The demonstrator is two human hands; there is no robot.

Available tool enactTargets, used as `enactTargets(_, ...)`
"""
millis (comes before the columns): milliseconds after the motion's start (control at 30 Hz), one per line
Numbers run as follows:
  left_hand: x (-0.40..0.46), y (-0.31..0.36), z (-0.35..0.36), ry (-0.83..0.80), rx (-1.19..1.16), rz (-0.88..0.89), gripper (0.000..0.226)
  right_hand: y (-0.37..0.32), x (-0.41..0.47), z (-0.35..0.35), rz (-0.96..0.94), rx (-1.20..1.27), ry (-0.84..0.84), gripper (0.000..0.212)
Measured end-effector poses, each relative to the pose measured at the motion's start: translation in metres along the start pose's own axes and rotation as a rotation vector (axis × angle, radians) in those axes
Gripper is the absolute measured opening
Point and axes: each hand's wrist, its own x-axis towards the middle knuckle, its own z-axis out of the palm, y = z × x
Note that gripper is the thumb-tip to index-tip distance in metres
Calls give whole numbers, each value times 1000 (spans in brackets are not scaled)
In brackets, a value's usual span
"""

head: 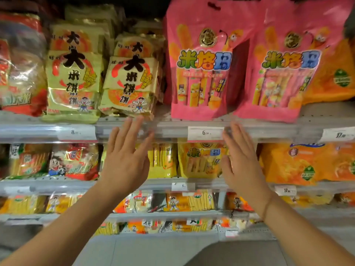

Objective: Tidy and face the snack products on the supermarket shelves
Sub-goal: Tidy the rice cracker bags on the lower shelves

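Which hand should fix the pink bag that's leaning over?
Probably the right hand. It is open, with fingertips up at the shelf edge almost directly below the leaning pink bag. The left hand, also open, sits further away, under the yellow cracker packs.

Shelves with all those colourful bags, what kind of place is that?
Most likely a supermarket snack aisle. Pink snack bags and yellow-green cracker packs stand in rows on tiered shelves, and price tags sit on the shelf edges.
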Motion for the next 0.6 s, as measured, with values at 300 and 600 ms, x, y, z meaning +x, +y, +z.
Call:
enactTargets(300,-19,-6,31,-32,46,-37,80,-4,-21,35,63,-3,26,84)
enactTargets(600,-126,10,84,-541,-239,-293,61,21,-113,90,393,247,-461,61)
